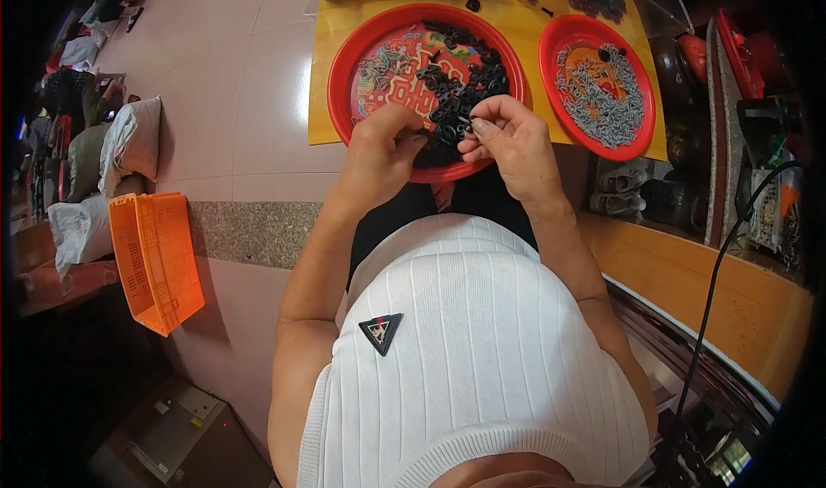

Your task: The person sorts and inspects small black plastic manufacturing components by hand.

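Observation:
Both my hands are over the near part of a round red tray [341,84] with a patterned bottom. Many small black ring-like parts [465,88] are heaped across its middle and right side. Small grey screws [383,65] lie in its left part. My left hand [384,151] is closed in a pinch at the tray's near left, thumb against the forefinger, beside the black parts. My right hand [514,144] pinches at the near right, with something small and dark at its fingertips. What either pinch holds is too small to name.
A second red tray [559,105], full of grey screws, sits to the right on the yellow tabletop [323,67]. A clear bin with dark parts stands behind. An orange plastic crate [159,260] and white sacks [133,140] are at the left. A black cable [712,290] hangs at the right.

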{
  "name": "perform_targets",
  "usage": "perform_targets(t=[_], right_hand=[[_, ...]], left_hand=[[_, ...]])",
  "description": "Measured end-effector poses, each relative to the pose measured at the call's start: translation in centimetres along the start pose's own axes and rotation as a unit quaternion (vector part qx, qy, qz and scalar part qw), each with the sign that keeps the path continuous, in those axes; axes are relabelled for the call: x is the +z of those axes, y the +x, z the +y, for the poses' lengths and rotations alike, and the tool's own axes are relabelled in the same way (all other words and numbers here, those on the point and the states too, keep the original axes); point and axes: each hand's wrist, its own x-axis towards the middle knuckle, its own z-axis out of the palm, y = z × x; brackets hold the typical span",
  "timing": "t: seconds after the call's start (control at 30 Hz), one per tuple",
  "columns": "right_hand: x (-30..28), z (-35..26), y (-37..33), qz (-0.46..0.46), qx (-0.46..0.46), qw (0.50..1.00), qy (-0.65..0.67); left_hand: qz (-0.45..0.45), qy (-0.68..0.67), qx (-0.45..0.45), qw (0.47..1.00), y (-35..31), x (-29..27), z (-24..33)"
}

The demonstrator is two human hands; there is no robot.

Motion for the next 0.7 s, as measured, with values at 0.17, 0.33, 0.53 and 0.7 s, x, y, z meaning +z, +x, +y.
perform_targets(t=[0.17,0.33,0.53,0.7], right_hand=[[0.5,-0.5,-0.3,-0.021,0.002,1.000,-0.011],[1.1,-0.7,-0.9,-0.031,-0.010,0.999,0.026],[1.6,-0.8,-1.5,-0.030,-0.015,0.999,0.021],[2.0,-1.2,-1.8,-0.022,-0.022,0.999,-0.017]], left_hand=[[0.018,-0.379,-0.103,0.920,-0.5,0.5,0.7],[0.013,-0.542,-0.162,0.824,-1.0,0.7,0.7],[-0.005,-0.580,-0.139,0.803,-1.6,0.7,0.4],[0.005,-0.579,-0.124,0.806,-1.8,0.9,0.5]])
